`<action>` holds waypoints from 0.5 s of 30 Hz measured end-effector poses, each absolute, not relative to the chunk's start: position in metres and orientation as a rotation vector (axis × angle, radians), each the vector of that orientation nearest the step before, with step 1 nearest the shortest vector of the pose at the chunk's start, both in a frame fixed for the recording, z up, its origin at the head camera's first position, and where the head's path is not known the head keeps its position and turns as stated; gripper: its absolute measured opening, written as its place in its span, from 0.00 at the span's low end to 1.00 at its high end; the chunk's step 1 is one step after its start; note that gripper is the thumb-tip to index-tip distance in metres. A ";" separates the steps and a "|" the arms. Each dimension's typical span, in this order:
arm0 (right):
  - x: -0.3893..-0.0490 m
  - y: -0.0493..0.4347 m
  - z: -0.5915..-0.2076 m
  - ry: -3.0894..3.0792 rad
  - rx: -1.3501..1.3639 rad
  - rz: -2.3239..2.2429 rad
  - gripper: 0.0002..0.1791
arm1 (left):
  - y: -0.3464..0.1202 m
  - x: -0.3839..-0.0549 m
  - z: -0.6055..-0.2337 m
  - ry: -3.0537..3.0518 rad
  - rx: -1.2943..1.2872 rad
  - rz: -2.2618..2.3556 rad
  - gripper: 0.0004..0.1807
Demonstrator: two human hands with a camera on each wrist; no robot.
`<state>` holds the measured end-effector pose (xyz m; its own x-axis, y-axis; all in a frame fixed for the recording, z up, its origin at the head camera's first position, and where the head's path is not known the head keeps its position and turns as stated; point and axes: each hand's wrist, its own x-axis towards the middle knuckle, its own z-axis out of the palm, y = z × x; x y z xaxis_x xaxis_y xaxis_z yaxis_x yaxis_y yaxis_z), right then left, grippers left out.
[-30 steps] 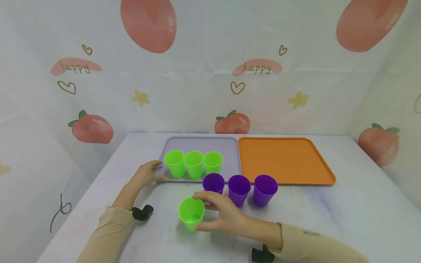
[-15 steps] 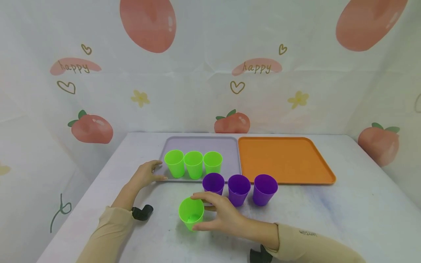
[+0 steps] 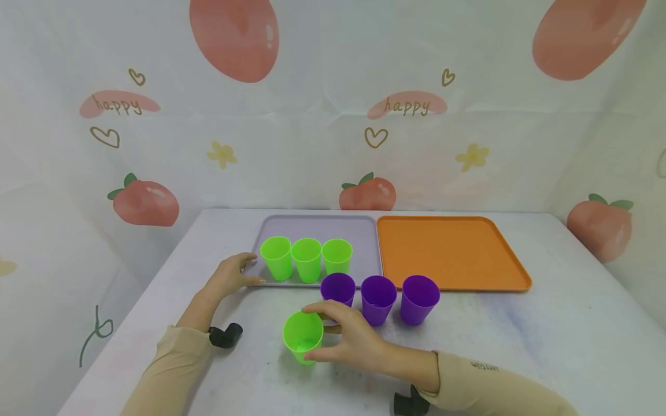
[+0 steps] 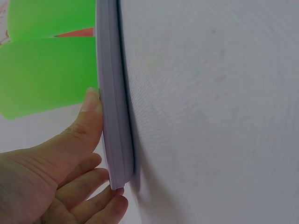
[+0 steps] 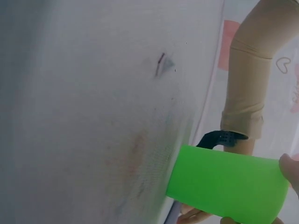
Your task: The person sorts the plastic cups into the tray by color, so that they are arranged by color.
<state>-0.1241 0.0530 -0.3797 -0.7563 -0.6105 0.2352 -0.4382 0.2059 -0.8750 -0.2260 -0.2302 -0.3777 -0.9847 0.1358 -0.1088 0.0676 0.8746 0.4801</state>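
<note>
In the head view, my right hand (image 3: 359, 342) holds a lime-green plastic cup (image 3: 298, 334) from its right side, thumb at the front and a finger at the rim. The cup stands upright on the table; its base meets the surface in the right wrist view, where the cup (image 5: 229, 184) shows from the side. My left hand (image 3: 231, 276) grips the front left corner of a pale grey tray (image 3: 359, 231). Its thumb lies along the tray's rim (image 4: 112, 102) in the left wrist view. A row of three green cups (image 3: 307, 263) stands upright on that tray.
Three purple cups (image 3: 378, 301) stand in a row just in front of the trays, close beyond my right hand. An orange tray (image 3: 447, 254) adjoins the grey one on the right. A patterned cloth (image 3: 291, 144) hangs behind the table (image 3: 520, 341).
Almost nothing differs. My right hand has shifted very slightly left against the green cup; the left hand, cups and trays keep their places.
</note>
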 end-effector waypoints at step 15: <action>-0.125 0.058 -0.369 2.325 -1.117 -1.604 0.33 | -0.232 -0.227 -0.380 2.910 0.174 0.743 0.40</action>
